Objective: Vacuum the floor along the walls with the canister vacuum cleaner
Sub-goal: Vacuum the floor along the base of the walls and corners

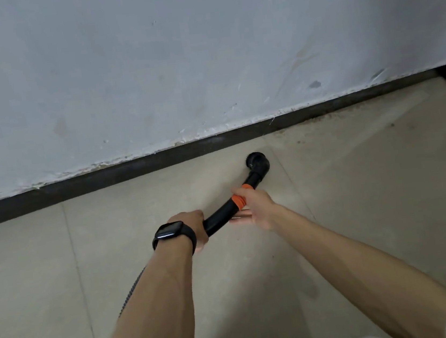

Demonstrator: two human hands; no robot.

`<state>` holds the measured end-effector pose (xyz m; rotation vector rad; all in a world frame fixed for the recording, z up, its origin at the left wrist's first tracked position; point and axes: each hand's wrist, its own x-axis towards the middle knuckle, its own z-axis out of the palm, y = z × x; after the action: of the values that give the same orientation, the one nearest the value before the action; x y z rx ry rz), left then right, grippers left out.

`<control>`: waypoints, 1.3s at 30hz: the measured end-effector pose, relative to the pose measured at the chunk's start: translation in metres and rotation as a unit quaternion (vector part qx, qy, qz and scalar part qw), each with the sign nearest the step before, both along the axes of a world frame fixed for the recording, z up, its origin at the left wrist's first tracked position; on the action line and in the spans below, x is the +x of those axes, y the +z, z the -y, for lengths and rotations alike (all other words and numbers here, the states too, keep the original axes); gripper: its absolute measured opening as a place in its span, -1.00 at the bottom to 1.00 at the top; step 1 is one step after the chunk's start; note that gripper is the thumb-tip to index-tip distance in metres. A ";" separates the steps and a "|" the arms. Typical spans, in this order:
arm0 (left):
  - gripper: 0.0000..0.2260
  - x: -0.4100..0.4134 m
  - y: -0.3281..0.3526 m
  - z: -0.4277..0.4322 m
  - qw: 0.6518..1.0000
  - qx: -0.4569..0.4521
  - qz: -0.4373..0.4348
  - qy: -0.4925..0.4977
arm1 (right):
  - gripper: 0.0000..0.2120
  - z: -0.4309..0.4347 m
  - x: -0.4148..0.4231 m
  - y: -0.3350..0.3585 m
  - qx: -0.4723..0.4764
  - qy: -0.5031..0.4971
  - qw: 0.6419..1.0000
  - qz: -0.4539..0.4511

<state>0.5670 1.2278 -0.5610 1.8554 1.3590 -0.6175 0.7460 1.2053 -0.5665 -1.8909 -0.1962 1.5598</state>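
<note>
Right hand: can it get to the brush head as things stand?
Probably yes. The right hand grips the orange collar, and only bare black tube runs from there to the brush head; nothing blocks that stretch.

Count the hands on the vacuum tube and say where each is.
2. The left hand grips the vacuum tube at its near end; the right hand holds it at the orange band, nearer the brush nozzle.
</note>
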 end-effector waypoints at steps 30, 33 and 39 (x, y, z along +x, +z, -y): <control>-0.49 0.130 0.009 -0.045 0.996 -0.020 0.040 -0.079 | -0.60 -0.022 0.161 -0.016 0.001 -0.089 0.995 0.042; -0.52 0.138 0.009 -0.041 0.998 -0.002 0.020 -0.064 | -0.60 -0.032 0.170 -0.025 -0.001 -0.080 0.997 0.025; -0.55 0.138 0.013 -0.034 0.999 0.043 -0.008 -0.011 | -0.61 -0.056 0.175 -0.027 -0.002 -0.020 0.999 -0.025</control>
<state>0.7054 1.2613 -0.5478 1.9398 1.3966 -0.5963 0.9214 1.2615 -0.5935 -1.8459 -0.1328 1.5804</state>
